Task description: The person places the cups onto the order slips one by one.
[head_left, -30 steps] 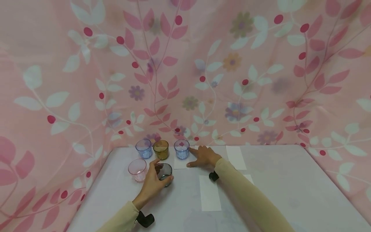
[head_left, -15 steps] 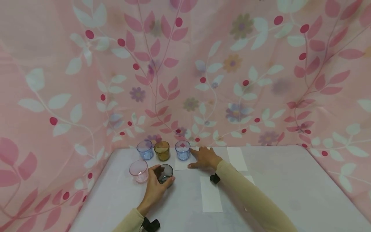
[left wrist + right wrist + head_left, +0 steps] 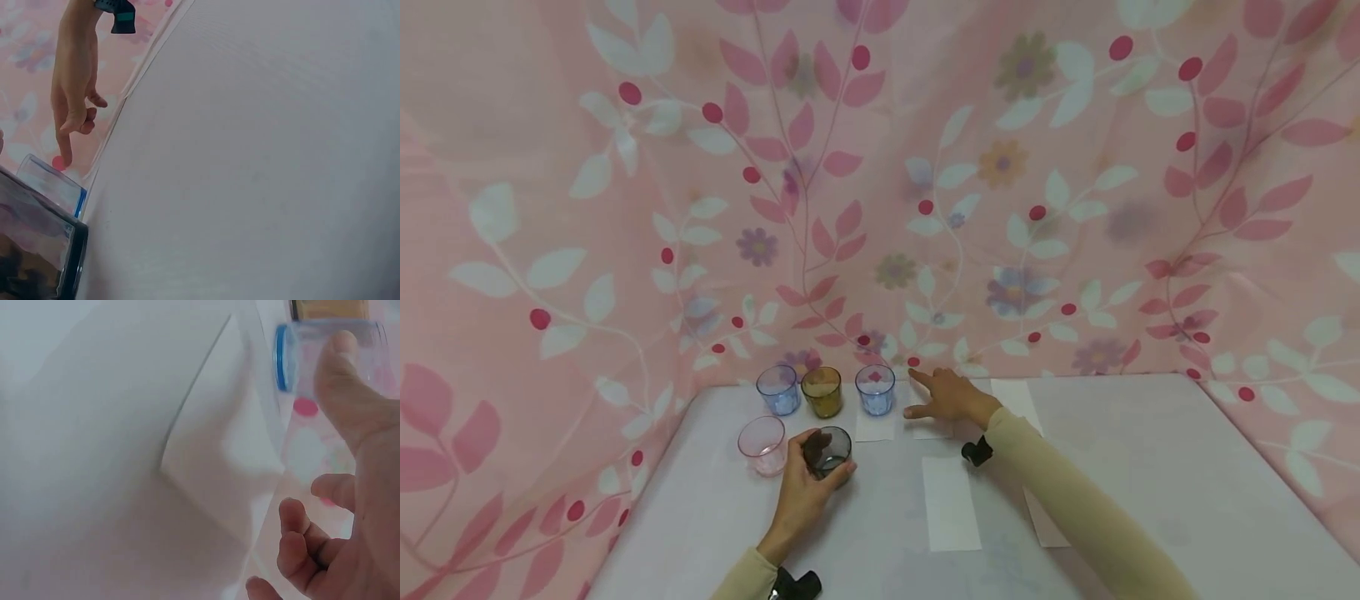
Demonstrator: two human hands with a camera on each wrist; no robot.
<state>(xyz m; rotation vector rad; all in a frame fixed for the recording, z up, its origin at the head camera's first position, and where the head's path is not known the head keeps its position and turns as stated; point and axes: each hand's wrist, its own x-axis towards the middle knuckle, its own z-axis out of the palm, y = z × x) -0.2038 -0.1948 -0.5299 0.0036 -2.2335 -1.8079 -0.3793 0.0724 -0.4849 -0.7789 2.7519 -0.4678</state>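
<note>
My left hand (image 3: 801, 496) grips a smoky grey glass (image 3: 837, 452) near the middle left of the table, thumb on its near side and fingers round its left. Behind it, a clear blue glass (image 3: 875, 392) stands at the back end of a white paper strip (image 3: 875, 430). My right hand (image 3: 952, 397) hovers just right of that glass with a gap between, index finger and thumb stretched out, other fingers bent loosely, holding nothing. In the right wrist view its thumb overlaps the blue glass (image 3: 306, 359). The left wrist view shows only part of the grey glass (image 3: 37, 240).
A second blue glass (image 3: 778, 393) and an amber glass (image 3: 822, 395) stand along the back left, with a pink-rimmed glass (image 3: 762, 450) in front. More paper strips (image 3: 951, 504) lie on the white table (image 3: 1150, 483), some partly beneath my right arm. A floral curtain (image 3: 880, 167) hangs behind.
My right hand has drawn away to the right from the blue glass, which stays on its strip. The left hand keeps its grip on the grey glass, nearly unmoved.
</note>
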